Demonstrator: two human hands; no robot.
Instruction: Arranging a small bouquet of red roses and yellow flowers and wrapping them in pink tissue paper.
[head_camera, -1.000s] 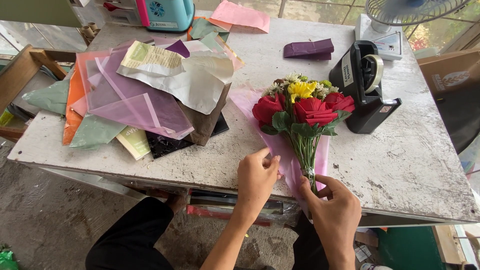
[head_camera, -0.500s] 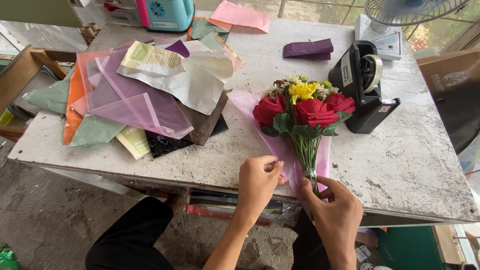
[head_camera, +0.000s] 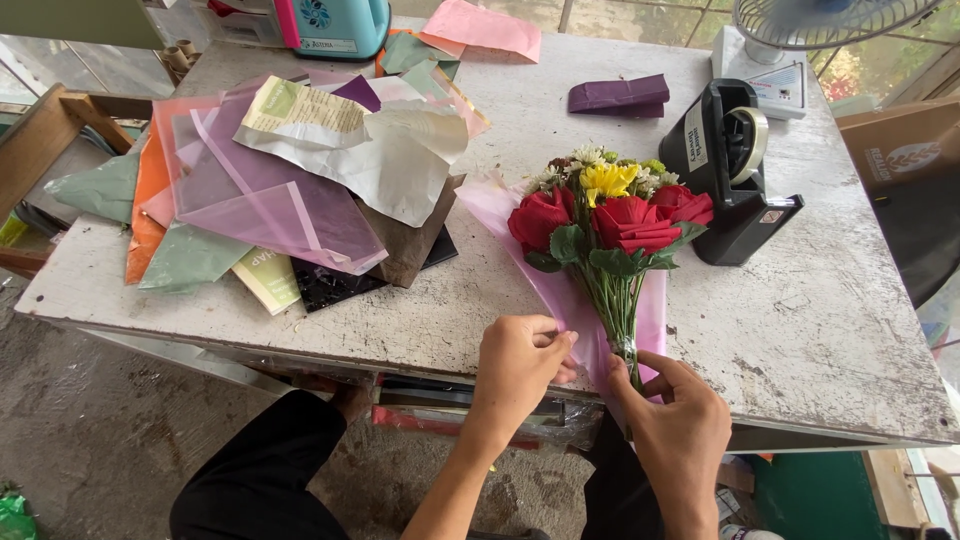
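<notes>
A small bouquet (head_camera: 612, 220) of red roses, a yellow flower and little white blooms lies on a pink wrapping sheet (head_camera: 560, 290) near the table's front edge. My right hand (head_camera: 675, 420) pinches the green stems at their lower end, where they are bound. My left hand (head_camera: 520, 365) grips the left edge of the pink sheet just beside the stems, fingers curled over it.
A black tape dispenser (head_camera: 735, 170) stands right of the flowers. A heap of coloured wrapping papers (head_camera: 290, 180) covers the table's left half. A purple folded piece (head_camera: 620, 97), a teal box (head_camera: 335, 25) and a fan (head_camera: 800, 30) sit at the back of the worn white table (head_camera: 830, 330).
My left hand has slid slightly right, closer to the stems, pulling the pink sheet's edge inward. The right hand and the bouquet have stayed nearly still.
</notes>
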